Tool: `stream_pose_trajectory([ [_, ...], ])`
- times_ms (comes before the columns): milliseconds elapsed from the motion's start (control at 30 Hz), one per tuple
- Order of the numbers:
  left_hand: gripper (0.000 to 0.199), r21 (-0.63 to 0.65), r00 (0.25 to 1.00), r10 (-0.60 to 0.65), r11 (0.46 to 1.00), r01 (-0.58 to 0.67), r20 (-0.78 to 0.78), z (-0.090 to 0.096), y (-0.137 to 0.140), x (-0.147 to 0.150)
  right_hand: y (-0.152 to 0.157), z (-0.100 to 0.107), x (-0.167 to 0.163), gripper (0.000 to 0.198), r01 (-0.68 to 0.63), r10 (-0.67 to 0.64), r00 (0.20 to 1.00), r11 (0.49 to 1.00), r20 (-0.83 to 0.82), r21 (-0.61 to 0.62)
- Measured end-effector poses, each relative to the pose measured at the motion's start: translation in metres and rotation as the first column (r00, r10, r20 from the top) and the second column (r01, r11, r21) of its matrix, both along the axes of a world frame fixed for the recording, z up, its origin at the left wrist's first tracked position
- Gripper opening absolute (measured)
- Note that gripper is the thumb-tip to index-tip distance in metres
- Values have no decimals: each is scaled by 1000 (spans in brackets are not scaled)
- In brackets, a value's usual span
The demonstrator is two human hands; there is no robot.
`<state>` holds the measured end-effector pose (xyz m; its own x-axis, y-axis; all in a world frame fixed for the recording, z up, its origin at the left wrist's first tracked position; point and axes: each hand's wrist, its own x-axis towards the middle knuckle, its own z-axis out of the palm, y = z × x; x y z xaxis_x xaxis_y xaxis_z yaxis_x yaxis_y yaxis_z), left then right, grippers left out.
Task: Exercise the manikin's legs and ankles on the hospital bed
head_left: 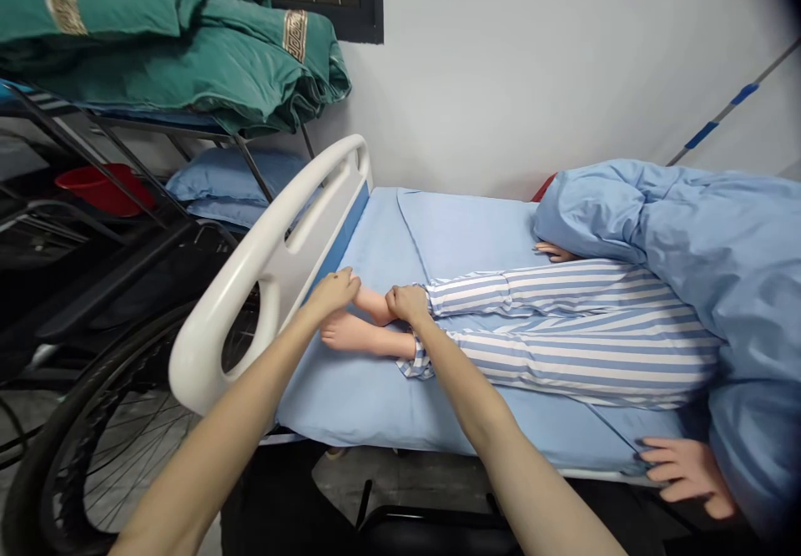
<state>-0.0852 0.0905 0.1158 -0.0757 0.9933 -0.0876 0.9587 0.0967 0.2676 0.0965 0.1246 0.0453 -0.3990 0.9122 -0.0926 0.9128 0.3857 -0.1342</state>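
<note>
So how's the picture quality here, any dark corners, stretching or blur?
Head view: soft light on the wall, no harsh glare; same view, black shading cuts the top right corner; same view, the wheel at lower left looks stretched; same view, left hand and right hand are readable, slightly soft.

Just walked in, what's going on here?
A person has both bare hands on the far foot of a figure lying on a bed. The left hand holds the toe end; the right hand is clasped at the ankle. The near foot lies on the sheet, untouched by either hand. Striped trousers cover the legs, and a blue quilt hides the upper body. The footboard is just beyond the feet.
</note>
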Motion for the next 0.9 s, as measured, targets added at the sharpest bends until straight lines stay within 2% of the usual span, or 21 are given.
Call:
stream_pose_trajectory([
  [133, 46, 174, 990, 115, 980, -101, -77, -15, -56, 5, -3, -3, 1, 41, 21, -20, 996, 1000, -86, 4],
  [200, 45, 291, 991, 133, 949, -119, -31, -27, -76, 7, -10, -2, 3, 37, 12, 0, 985, 998, -173, 65],
  [267, 46, 389, 979, 195, 899, -201, 55, -37, -86, 10, -20, 0, 8, 34, 20, 30, 957, 985, -288, 170],
  [367, 52, 421, 948, 299, 851, -316, 106, -46, -91, 14, -42, 4, 20, 33, 34, 77, 919, 962, -387, 272],
  [467, 53, 421, 950, 312, 861, -287, 9, -48, -93, 14, -65, 0, 33, 31, -34, 107, 942, 974, -319, 225],
  [533, 53, 399, 953, 288, 888, -230, -91, -44, -97, 12, -77, -5, 39, 32, -113, 138, 967, 986, -214, 126],
  [600, 53, 343, 945, 254, 923, -173, -205, -36, -99, 8, -85, -9, 41, 38, -212, 216, 969, 976, -117, 42],
  [700, 52, 230, 916, 211, 964, -136, -341, -19, -89, 3, -91, -9, 41, 55, -302, 301, 952, 953, -51, -9],
  [800, 48, 30, 930, 155, 988, -154, -333, -6, -61, -6, -92, -4, 39, 54, -286, 286, 958, 958, -23, -21],
  [900, 47, -145, 969, 98, 981, -133, -226, -5, -31, -18, -92, 0, 38, 47, -256, 256, 967, 966, -7, -41],
])
